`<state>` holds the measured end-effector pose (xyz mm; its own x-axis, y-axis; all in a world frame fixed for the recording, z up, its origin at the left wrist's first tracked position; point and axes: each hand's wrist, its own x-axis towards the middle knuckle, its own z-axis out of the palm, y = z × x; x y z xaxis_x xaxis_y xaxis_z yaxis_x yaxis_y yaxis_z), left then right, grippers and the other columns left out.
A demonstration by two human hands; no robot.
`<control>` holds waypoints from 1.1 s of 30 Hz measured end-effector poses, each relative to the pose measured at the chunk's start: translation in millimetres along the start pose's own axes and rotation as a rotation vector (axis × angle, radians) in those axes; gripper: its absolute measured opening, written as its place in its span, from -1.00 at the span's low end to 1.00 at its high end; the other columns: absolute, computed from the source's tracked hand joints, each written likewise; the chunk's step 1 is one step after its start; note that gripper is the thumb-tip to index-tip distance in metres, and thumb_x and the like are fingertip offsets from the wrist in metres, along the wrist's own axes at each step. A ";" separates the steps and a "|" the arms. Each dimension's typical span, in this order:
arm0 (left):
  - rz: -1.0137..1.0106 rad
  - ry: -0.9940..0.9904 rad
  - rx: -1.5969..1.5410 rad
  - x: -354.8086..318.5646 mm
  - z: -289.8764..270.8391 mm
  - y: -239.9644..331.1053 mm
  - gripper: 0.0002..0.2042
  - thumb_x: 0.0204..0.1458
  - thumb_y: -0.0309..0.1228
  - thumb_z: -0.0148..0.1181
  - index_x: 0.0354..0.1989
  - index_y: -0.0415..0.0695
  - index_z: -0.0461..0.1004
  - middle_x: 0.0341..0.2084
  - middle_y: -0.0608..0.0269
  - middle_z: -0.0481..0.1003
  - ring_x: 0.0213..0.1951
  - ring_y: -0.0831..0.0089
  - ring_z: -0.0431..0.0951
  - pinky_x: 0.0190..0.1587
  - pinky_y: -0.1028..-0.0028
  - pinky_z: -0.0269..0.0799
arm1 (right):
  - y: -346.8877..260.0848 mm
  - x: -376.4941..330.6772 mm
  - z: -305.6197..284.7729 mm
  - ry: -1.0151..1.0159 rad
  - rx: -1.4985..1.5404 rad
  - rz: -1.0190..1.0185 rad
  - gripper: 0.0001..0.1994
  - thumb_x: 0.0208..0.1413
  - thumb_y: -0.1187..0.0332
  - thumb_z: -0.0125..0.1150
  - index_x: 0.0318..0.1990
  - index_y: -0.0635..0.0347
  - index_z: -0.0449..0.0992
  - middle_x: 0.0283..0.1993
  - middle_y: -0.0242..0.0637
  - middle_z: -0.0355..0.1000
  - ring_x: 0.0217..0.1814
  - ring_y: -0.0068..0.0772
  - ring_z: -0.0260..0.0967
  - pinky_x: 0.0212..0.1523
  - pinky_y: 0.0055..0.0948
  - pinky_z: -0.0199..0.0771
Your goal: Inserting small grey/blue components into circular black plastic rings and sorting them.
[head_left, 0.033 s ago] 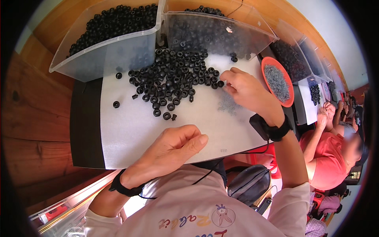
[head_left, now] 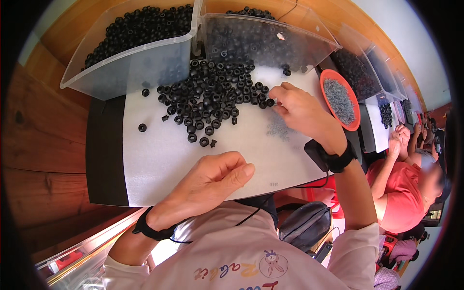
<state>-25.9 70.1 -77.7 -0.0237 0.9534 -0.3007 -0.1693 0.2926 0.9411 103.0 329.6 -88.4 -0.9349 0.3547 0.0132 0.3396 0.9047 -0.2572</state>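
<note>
A heap of small black ring-shaped parts [head_left: 208,96] lies on the white sheet [head_left: 159,166]. At the heap's right edge is my right hand [head_left: 304,113], its thumb and forefinger pinched together beside the outermost black parts. Whatever sits between those fingertips is too small and covered to name. Under that hand, tiny clear-grey pieces [head_left: 279,130] are scattered on the sheet. My left hand [head_left: 212,179] hovers over the sheet's near edge, its fingers curled in and the thumb pressed on them. The inside of that hand is hidden.
Behind the heap stand a left clear bin [head_left: 145,72] and a second clear bin [head_left: 311,36], both holding black parts. A red-orange bowl [head_left: 356,108] of small grey pieces is at the right. Farther right, a person in red [head_left: 403,198] works. A black bag [head_left: 304,222] is below the table edge.
</note>
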 end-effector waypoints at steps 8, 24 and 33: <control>0.145 0.135 -0.211 -0.1 -12.3 28.5 -0.66 0.38 -0.16 0.10 -0.39 -0.13 0.45 -0.59 0.56 0.28 -0.56 0.78 0.15 -0.54 0.63 0.05 | -18.0 -6.6 9.7 -0.033 -0.017 -0.083 -0.79 0.04 0.53 0.23 -0.15 0.34 0.47 -0.16 0.00 0.46 -0.18 0.18 0.51 -0.17 0.03 0.53; 0.258 0.202 -0.412 42.9 -44.4 40.7 -0.65 0.38 -0.17 0.07 -0.46 -0.09 0.40 -0.69 0.50 0.17 -0.67 0.69 0.10 -0.61 0.61 0.01 | -58.5 9.5 10.9 -0.140 0.021 -0.087 -0.71 0.11 0.52 0.24 0.01 0.15 0.47 -0.08 -0.14 0.42 -0.11 0.06 0.49 -0.15 -0.06 0.49; 0.239 0.242 -0.371 49.1 -56.5 25.1 -0.66 0.41 -0.20 -0.03 -0.44 -0.09 0.34 -0.69 0.47 0.17 -0.67 0.68 0.12 -0.63 0.61 0.01 | -28.5 -4.9 8.1 -0.021 -0.001 -0.081 -0.79 0.04 0.55 0.21 -0.14 0.26 0.46 -0.16 -0.04 0.43 -0.16 0.14 0.51 -0.20 0.02 0.50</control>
<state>-87.0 120.1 -77.6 -0.3249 0.9335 -0.1517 -0.4693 -0.0199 0.8828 97.1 300.2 -89.0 -0.9612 0.2756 0.0138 0.2631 0.9303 -0.2556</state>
